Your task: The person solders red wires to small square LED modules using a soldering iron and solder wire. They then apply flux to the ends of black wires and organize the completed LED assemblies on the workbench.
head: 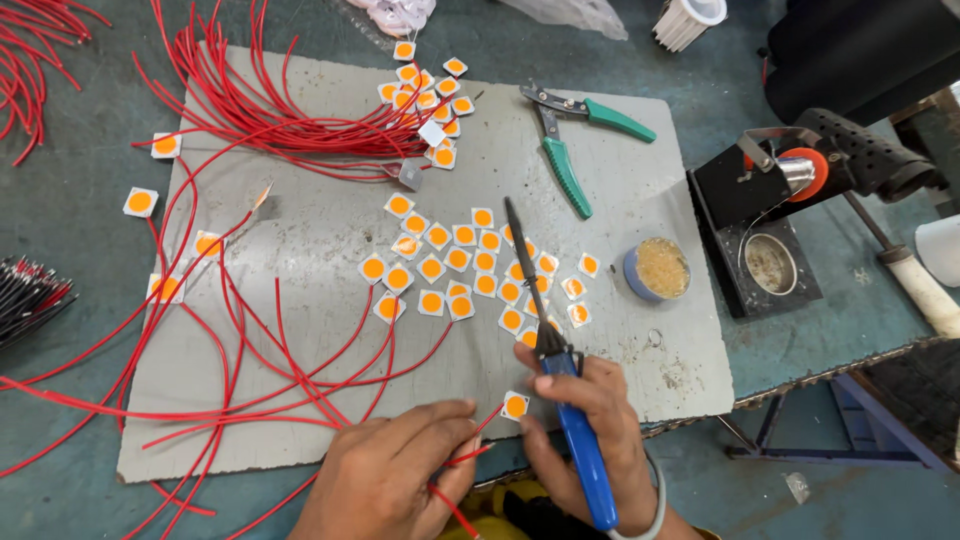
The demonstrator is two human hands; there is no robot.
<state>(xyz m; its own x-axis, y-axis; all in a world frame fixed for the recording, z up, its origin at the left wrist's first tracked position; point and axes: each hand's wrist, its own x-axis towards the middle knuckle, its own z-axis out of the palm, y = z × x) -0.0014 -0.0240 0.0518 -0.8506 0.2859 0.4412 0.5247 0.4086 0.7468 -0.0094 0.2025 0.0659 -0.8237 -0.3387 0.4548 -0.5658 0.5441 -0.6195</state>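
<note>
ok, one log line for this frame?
left hand: pinches thin red wire | right hand: grips blue-handled soldering iron | small white square chip with orange centre: between fingertips

Green bench [70, 200]: grey mat [640, 200], iron stand [760, 260].

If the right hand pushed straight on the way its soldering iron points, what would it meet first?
The right hand aims the soldering iron up and slightly left. Its tip already hangs over the cluster of square orange chips, so those probably come first, though its height above them is unclear.
</note>
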